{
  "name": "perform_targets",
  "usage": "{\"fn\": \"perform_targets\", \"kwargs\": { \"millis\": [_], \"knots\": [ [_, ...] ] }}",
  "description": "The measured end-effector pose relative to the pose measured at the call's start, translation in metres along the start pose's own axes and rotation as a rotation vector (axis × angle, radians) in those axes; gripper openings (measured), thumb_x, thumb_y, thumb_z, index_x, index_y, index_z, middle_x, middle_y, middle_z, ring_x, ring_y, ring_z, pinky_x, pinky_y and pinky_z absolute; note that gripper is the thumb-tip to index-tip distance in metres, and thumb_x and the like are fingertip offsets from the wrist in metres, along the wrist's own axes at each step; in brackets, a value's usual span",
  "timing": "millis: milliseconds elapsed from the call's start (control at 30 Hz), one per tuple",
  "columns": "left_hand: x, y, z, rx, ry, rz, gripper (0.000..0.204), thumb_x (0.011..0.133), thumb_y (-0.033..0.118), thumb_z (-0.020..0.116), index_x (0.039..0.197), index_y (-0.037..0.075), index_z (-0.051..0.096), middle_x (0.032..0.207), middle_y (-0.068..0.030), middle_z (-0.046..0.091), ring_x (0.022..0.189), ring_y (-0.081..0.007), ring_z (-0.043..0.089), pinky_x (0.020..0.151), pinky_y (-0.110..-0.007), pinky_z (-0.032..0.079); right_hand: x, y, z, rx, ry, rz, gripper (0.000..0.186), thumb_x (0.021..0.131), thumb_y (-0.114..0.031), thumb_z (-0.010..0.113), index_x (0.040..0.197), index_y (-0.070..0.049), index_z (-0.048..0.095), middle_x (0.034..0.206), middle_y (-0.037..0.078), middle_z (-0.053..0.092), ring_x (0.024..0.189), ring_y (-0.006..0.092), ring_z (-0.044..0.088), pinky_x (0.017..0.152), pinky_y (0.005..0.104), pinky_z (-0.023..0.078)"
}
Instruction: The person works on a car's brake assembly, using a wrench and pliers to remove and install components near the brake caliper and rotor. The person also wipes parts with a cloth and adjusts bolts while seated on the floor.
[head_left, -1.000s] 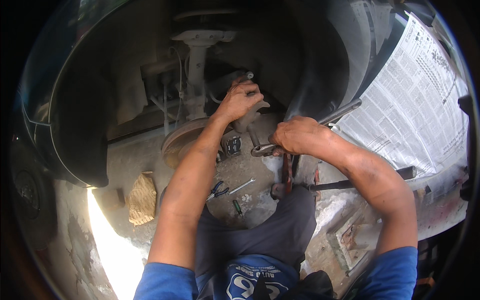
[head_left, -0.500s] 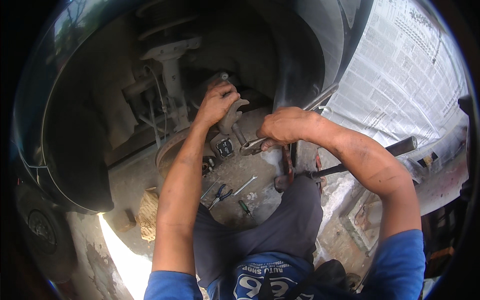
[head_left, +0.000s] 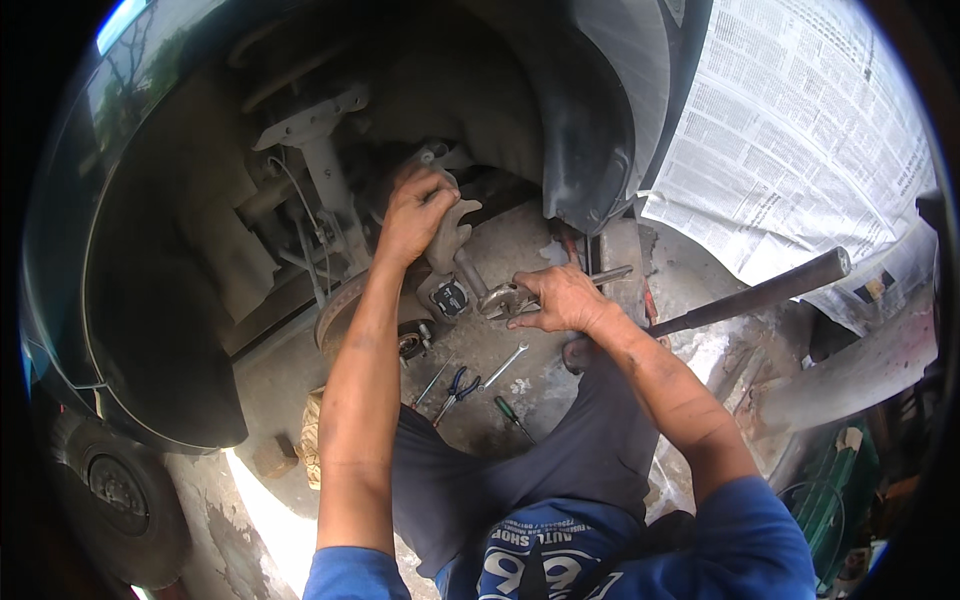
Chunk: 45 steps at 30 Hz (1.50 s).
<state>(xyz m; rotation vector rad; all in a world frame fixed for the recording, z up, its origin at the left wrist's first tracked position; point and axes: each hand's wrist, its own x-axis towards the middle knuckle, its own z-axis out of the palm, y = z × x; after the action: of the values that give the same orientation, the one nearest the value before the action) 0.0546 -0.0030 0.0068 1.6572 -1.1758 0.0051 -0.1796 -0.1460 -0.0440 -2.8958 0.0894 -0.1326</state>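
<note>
My left hand is closed around a grey forked metal part, which looks like a brake caliper, in front of the wheel well. A socket shaft runs from this part down to the round head of a ratchet wrench. At that head, my right hand grips the wrench with thumb and forefinger on either side. The wrench handle sticks out to the right beyond my knuckles. A dark block with white marks sits just below the caliper, beside a rusty brake disc.
On the floor before me lie pliers, a combination wrench and a green-handled screwdriver. A long bar slants past my right forearm. Newspaper covers the panel at right. A strut stands inside the wheel well.
The ratchet handle has swung down toward me, and my right hand has moved with it, its fingers spreading at the head. My left hand keeps its hold. The view has shifted slightly.
</note>
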Motion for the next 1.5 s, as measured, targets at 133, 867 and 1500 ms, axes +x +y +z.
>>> {"fn": "perform_targets", "kwargs": {
  "millis": [133, 867, 1500],
  "knots": [
    [0.002, -0.006, 0.0, -0.048, -0.002, 0.002, 0.022, 0.087, 0.022, 0.069, 0.093, 0.001, 0.073, 0.097, -0.0102, 0.067, 0.097, -0.0246, 0.063, 0.09, -0.035, 0.047, -0.002, -0.006, 0.034, 0.233, 0.179, 0.068, 0.062, 0.077, -0.043, 0.086, 0.123, -0.008, 0.065, 0.1, 0.02, 0.075, 0.1, 0.0399, 0.071, 0.086, 0.0478, 0.055],
    [-0.002, 0.018, -0.01, 0.064, -0.041, -0.037, 0.022, 0.089, 0.021, 0.065, 0.094, 0.0, 0.072, 0.104, -0.0132, 0.069, 0.099, -0.027, 0.065, 0.091, -0.038, 0.049, -0.053, -0.041, 0.147, 0.806, 0.575, 0.612, 0.043, 0.101, -0.037, 0.068, 0.122, 0.001, 0.067, 0.078, 0.018, 0.07, 0.067, 0.0251, 0.063, 0.07, 0.0403, 0.052],
    [0.006, 0.064, 0.004, 1.115, -0.67, 0.54, 0.037, 0.086, 0.017, 0.071, 0.122, 0.018, 0.076, 0.14, -0.0108, 0.06, 0.119, -0.0311, 0.06, 0.106, -0.047, 0.046, -0.003, -0.039, 0.06, 1.214, 0.456, 0.117, 0.032, 0.097, -0.028, 0.076, 0.111, 0.0, 0.069, 0.08, 0.003, 0.069, 0.054, 0.0066, 0.05, 0.046, 0.0252, 0.04]
  ]
}}
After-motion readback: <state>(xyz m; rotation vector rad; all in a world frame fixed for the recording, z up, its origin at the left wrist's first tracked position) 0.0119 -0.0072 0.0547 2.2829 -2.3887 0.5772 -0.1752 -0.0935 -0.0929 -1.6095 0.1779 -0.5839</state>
